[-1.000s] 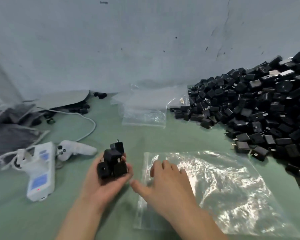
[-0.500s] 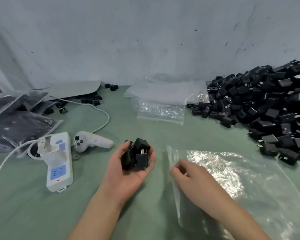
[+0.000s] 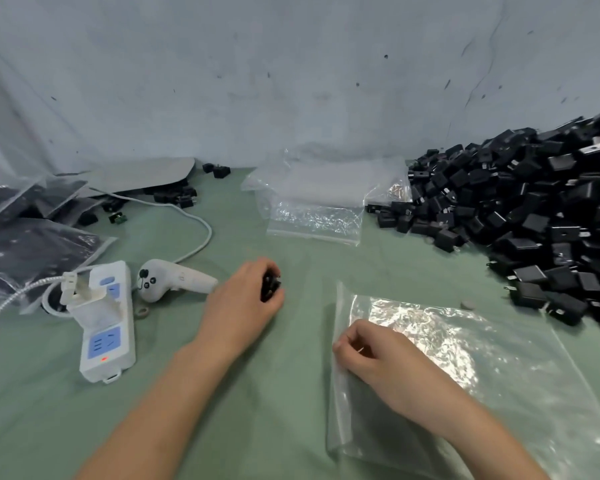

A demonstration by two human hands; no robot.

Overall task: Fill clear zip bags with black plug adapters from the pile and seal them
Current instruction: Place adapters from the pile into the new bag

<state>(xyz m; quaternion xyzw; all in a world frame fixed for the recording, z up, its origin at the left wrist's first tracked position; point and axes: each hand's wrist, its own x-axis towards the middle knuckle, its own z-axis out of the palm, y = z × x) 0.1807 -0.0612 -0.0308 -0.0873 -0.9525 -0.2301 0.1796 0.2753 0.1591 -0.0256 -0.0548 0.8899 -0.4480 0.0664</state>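
A large clear zip bag (image 3: 492, 386) lies flat on the green table in front of me, its mouth at the left. My right hand (image 3: 371, 355) pinches the bag's left edge near the zip strip. My left hand (image 3: 245, 299) is turned palm down and curled round a small clump of black plug adapters (image 3: 270, 287), which are mostly hidden by its fingers. A big pile of black plug adapters (image 3: 534, 223) fills the right side of the table.
A stack of spare clear zip bags (image 3: 316, 209) lies at the back centre. A white power strip (image 3: 106, 323) with a cable and a white handheld controller (image 3: 174, 278) sit left. Filled bags (image 3: 25, 244) lie at far left against the grey wall.
My left hand turned from palm up to palm down over the adapters. My right hand went from flat on the bag to pinching its left edge.
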